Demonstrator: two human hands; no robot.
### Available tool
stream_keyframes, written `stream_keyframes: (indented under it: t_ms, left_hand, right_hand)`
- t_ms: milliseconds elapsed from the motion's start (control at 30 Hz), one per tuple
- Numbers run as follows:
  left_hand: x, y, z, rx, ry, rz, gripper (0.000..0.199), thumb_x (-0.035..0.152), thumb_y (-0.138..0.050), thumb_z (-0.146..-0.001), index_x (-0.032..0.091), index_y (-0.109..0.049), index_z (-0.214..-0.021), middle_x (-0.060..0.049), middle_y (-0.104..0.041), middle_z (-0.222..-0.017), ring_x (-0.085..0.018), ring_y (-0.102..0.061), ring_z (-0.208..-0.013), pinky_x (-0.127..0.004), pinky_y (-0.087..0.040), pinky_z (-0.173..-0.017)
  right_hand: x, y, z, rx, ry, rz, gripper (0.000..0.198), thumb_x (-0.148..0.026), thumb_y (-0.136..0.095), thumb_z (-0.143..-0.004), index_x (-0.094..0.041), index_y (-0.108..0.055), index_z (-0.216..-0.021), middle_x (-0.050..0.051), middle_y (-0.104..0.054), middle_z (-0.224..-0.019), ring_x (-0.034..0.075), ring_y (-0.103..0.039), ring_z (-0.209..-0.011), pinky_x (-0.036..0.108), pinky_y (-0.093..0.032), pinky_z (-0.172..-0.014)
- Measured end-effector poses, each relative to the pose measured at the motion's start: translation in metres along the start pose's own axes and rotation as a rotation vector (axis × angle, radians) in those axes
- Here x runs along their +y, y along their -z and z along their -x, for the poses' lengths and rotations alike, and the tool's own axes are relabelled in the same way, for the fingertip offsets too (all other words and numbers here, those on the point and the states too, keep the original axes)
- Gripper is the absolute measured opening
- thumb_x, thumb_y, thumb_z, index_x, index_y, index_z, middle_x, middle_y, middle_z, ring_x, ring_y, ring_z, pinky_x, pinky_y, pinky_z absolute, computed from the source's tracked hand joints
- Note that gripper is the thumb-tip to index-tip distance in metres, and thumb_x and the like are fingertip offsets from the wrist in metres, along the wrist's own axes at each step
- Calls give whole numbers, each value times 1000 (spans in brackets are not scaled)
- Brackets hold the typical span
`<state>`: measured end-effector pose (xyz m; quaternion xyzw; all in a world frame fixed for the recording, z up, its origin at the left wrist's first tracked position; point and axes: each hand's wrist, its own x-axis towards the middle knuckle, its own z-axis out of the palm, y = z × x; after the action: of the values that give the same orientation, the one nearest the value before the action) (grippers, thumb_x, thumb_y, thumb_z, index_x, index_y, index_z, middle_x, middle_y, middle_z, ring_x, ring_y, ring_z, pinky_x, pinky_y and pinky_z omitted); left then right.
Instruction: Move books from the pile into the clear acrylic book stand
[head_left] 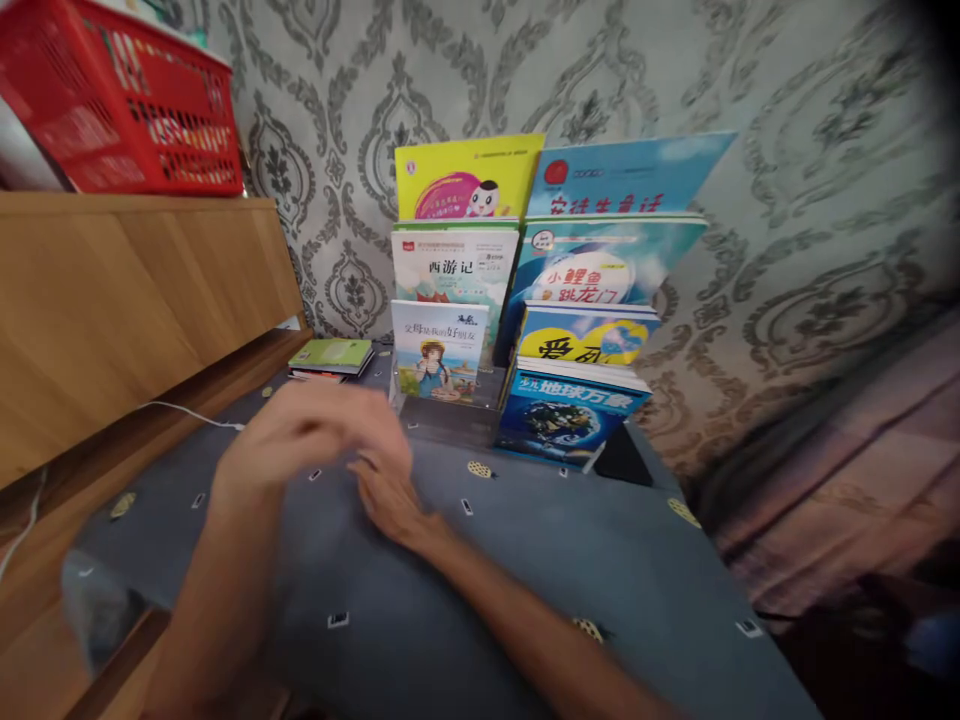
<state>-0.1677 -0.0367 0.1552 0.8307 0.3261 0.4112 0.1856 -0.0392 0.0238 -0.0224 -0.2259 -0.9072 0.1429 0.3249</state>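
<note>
My left hand (330,420) is bent at the wrist over the grey tablecloth, blurred by motion. Just below it, my right hand (390,500) reaches in from the lower right, and the two hands overlap or touch. Their fingers are smeared or hidden, and I see no object between them. Behind the hands, a clear stand (450,422) holds picture books in two stepped columns. A white-covered book (439,350) fronts the left column, and a blue globe-covered book (566,418) fronts the right. Nearest my left hand lies a small stack of books (332,355) with a green one on top.
A wooden cabinet (135,310) stands at the left with a red basket (157,110) on top. A white cable (191,412) runs onto the tablecloth (480,580). Patterned wallpaper (322,150) rises behind, and a pink curtain (847,470) hangs at the right.
</note>
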Motion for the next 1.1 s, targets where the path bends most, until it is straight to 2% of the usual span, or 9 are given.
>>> stream_keyframes:
  t_ms: [100,167,200,300,400,600,733,900,1100]
  left_hand:
    - [-85,19,-29,6,446,-543,42,43,-42,-100,19,-64,-127,-15,-67,-126,-30,-61,-121,-47,-49,-101]
    - [-146,25,-37,139,814,-955,44,35,-42,-99,15,-55,-136,-21,-55,-143,-36,-47,-137,-56,-41,-108]
    - [-173,26,-37,99,961,-1029,46,34,-43,-98,14,-53,-138,-22,-52,-146,-36,-45,-139,-56,-40,-108]
    - [-231,27,-36,102,1060,-1039,49,36,-41,-98,8,-53,-136,-27,-55,-140,-38,-49,-135,-54,-44,-105]
    - [-261,22,-40,117,1069,-1055,55,43,-37,-99,8,-50,-139,-28,-49,-146,-40,-43,-139,-60,-42,-105]
    - [-302,6,-62,74,1035,-1054,70,56,-35,-98,9,-39,-151,-27,-32,-160,-40,-22,-152,-63,-26,-116]
    - [-315,0,-62,35,1049,-1040,72,57,-38,-97,8,-39,-151,-31,-39,-154,-45,-31,-147,-72,-27,-110]
    - [-306,1,-48,1,1017,-1068,67,54,-36,-99,9,-40,-149,-30,-45,-150,-43,-38,-142,-77,-27,-107]
    - [-276,11,-25,-54,941,-1118,57,48,-39,-99,11,-45,-142,-27,-58,-137,-38,-53,-129,-70,-32,-107]
  right_hand:
    - [2,-9,6,-98,-54,42,28,-10,-53,-92,-17,-69,-114,14,-67,-128,26,-63,-114,45,-53,-100]
    - [2,-8,5,-172,-76,63,28,-11,-51,-95,-16,-69,-116,15,-64,-132,26,-61,-119,45,-50,-104]
    - [2,-6,5,-202,-81,73,29,-10,-50,-95,-16,-68,-117,15,-62,-134,26,-59,-122,45,-48,-106]
    - [-1,-1,3,-265,-76,98,29,-10,-50,-95,-15,-68,-119,16,-61,-136,26,-56,-124,45,-46,-108]
    - [-3,0,2,-308,-89,122,31,-9,-50,-95,-14,-65,-122,15,-59,-139,26,-54,-126,43,-45,-109]
    - [-3,0,3,-344,-116,105,34,-7,-49,-93,-13,-64,-123,15,-57,-140,27,-52,-128,44,-41,-112]
    - [-3,1,3,-338,-115,108,33,-7,-50,-92,-14,-64,-121,14,-57,-140,26,-53,-125,43,-43,-110]
    - [-4,2,2,-354,-105,140,31,-9,-48,-94,-14,-64,-120,14,-58,-139,26,-53,-126,43,-43,-110]
    - [-3,0,2,-349,-103,118,32,-10,-49,-95,-14,-64,-122,14,-56,-144,27,-52,-128,45,-42,-111]
